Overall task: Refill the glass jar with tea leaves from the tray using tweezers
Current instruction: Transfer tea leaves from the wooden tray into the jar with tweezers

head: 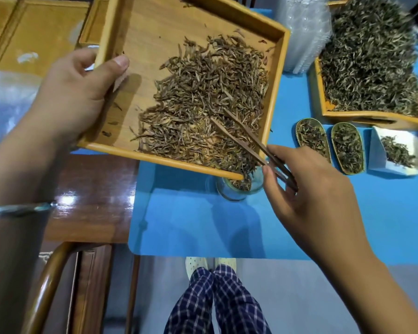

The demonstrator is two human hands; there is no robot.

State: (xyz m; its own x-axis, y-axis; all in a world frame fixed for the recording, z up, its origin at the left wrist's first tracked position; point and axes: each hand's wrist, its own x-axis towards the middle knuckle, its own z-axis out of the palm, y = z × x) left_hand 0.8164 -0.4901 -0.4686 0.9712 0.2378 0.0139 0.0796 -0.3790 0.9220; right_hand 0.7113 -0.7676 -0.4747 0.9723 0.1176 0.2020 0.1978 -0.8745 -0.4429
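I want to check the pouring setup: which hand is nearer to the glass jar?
Right. The right hand, holding the tweezers, is just beside the glass jar on its right. The left hand grips the far left edge of the tilted tray, well away from it.

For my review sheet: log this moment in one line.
left hand: tilts tray | right hand: tweezers in tea leaves | glass jar: under corner
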